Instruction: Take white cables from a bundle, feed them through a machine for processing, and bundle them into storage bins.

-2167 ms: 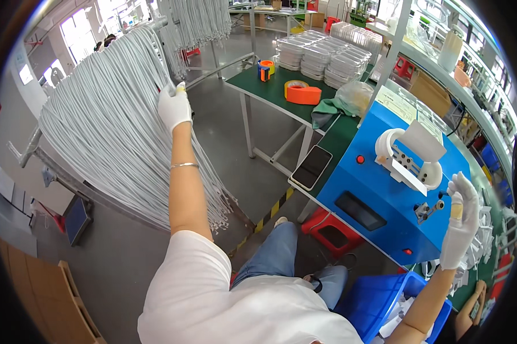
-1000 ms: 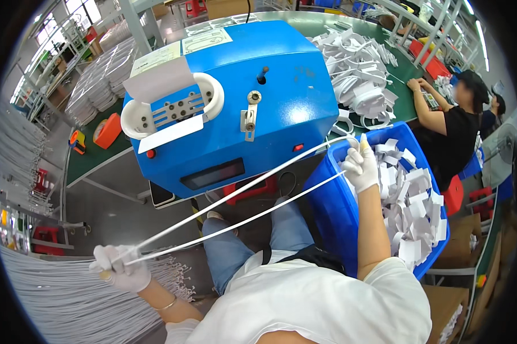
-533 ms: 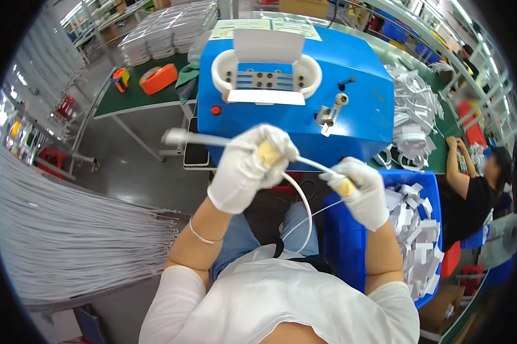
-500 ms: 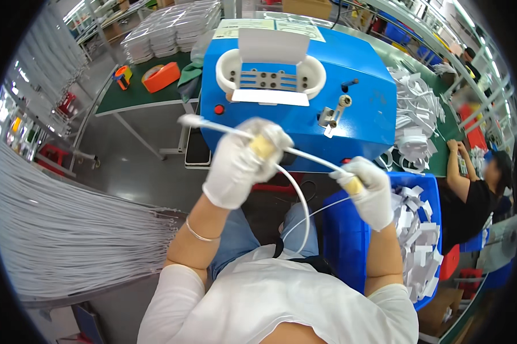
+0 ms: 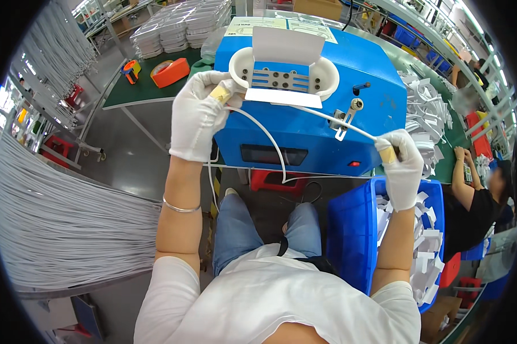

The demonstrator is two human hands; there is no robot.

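Observation:
A white cable [image 5: 350,124] runs taut from the front of the blue machine [image 5: 373,69] down to my right hand [image 5: 403,169], which pinches it. At the left end of the machine's white oval fixture [image 5: 242,64], my left hand [image 5: 200,117] is closed on the cable too. Both hands wear white gloves with yellowish tape on the thumbs. Behind the lower white flap [image 5: 284,98] the cable's middle stretch is hidden. Below my left hand, a loose length of cable curves down past the machine's front.
A blue bin [image 5: 350,229] full of white pieces stands beside my right forearm. Bundled white cables [image 5: 81,223] fill the left side. An orange tape dispenser [image 5: 172,71] sits on the green table [image 5: 118,94]. Another person [image 5: 479,200] works at the far right.
Both hands have moved up and apart, left hand to the fixture's left end, right hand outward. The cable between them has come up to the machine's front, behind the lower flap.

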